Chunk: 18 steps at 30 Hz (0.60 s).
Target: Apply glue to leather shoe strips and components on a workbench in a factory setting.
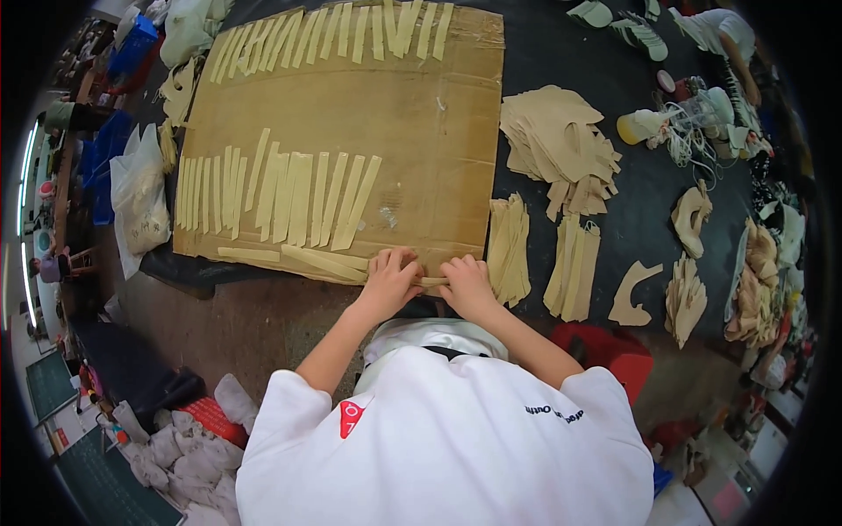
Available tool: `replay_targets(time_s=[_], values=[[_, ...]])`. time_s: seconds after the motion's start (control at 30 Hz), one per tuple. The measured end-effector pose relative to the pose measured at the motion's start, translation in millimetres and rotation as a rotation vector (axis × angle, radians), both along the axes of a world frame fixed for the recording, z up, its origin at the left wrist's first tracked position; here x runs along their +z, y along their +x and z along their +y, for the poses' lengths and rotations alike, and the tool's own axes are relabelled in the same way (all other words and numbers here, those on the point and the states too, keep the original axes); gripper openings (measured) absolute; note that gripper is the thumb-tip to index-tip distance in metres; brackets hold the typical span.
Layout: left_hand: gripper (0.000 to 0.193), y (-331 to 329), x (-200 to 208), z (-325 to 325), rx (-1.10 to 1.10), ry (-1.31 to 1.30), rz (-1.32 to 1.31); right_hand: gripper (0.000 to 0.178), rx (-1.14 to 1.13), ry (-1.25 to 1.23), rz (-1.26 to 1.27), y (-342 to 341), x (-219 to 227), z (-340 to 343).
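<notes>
At the near edge of a large brown cardboard sheet (421,188), my left hand (393,279) and my right hand (467,284) are close together. A short stretch of a narrow pale-yellow strip (431,282) shows between my fingers, which are closed on it from both sides. Left of my left hand, more loose strips (326,263) lie along the cardboard's near edge. A row of similar strips (298,197) is laid out upright on the cardboard, and another row (338,33) runs along its far side. My palms hide the ends of the held strip.
Right of the cardboard lie a strip bundle (509,250), a second bundle (572,267) and a stack of tan cut pieces (561,136). Farther right are curved pieces (633,294) and tangled white cord (693,140). A plastic bag (142,202) is at the left; a red stool (614,355) stands below the table.
</notes>
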<state>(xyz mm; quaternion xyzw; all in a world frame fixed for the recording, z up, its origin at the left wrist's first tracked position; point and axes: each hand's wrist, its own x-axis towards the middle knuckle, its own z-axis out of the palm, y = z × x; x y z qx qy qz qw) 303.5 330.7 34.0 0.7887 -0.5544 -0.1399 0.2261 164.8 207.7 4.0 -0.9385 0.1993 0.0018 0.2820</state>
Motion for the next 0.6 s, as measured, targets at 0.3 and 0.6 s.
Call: replay_targets(time_s=[0.3, 0.6], values=[[0.015, 108, 22, 44, -0.069, 0.386, 0.773, 0.020, 0.074, 0.585, -0.122, 55, 10, 17], [0.017, 148, 11, 90, 0.196, 0.349, 0.873, 0.018, -0.041, 0.701, -0.039, 93, 5, 32]])
